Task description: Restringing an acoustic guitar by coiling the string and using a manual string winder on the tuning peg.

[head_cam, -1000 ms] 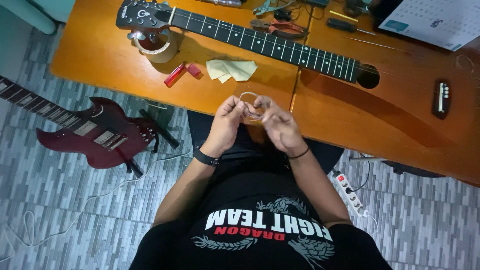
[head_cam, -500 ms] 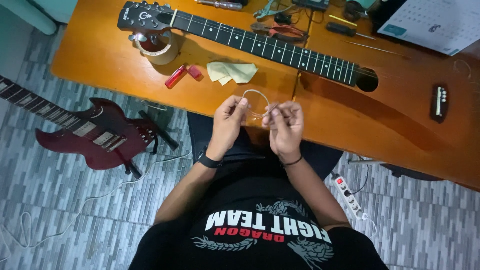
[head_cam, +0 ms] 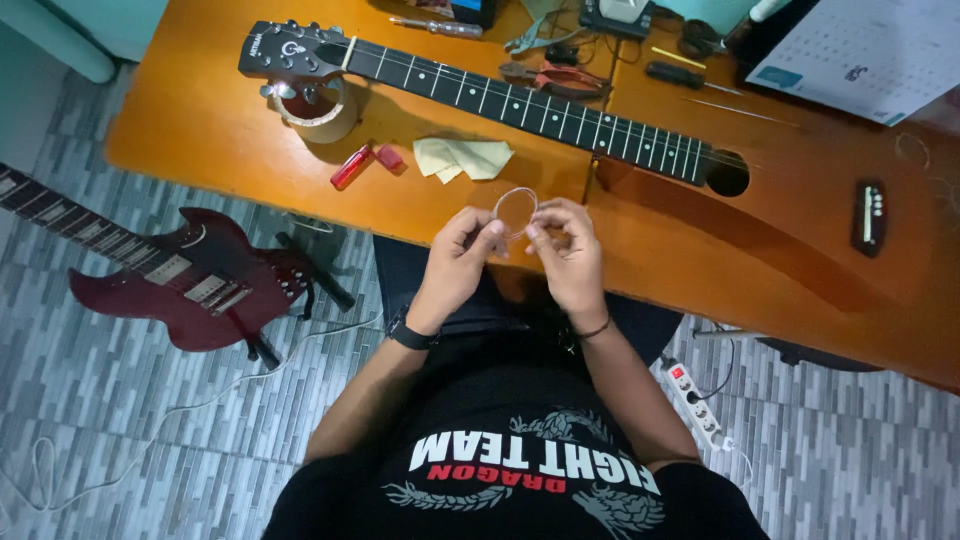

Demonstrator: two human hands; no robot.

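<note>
A thin coil of silvery guitar string [head_cam: 515,212] was held up between a seated person's two hands, just above the near edge of the orange-brown acoustic guitar body [head_cam: 700,250] that lay flat on the surface. The left hand [head_cam: 455,265] had its fingers [head_cam: 490,232] closed together on the coil's left side; the right hand [head_cam: 570,255] had its fingers [head_cam: 535,235] pinched on the coil's right side, so the loop stood between the two grips.

Beyond the coil, the guitar's dark fretted neck [head_cam: 520,100] ran up and left to a black headstock [head_cam: 290,52] propped on a roll of tan tape [head_cam: 320,115]. Left of the coil lay a folded yellow cloth [head_cam: 462,158] and a small red lighter-shaped object [head_cam: 352,166]. Past the neck sat red-handled pliers [head_cam: 555,78], a screwdriver [head_cam: 430,26] and other small tools too cluttered to tell apart. Right of the coil, the black bridge [head_cam: 870,215] showed on the guitar body, seemingly without strings. On the grey tiled floor left of the person lay a dark red electric guitar [head_cam: 190,285]; a white power strip [head_cam: 690,400] lay to the right.

The wound wire looked springy: a slack pinch on either side could likely let it whip open, kink, or prick a fingertip, and a dropped coil could scratch the guitar top.
</note>
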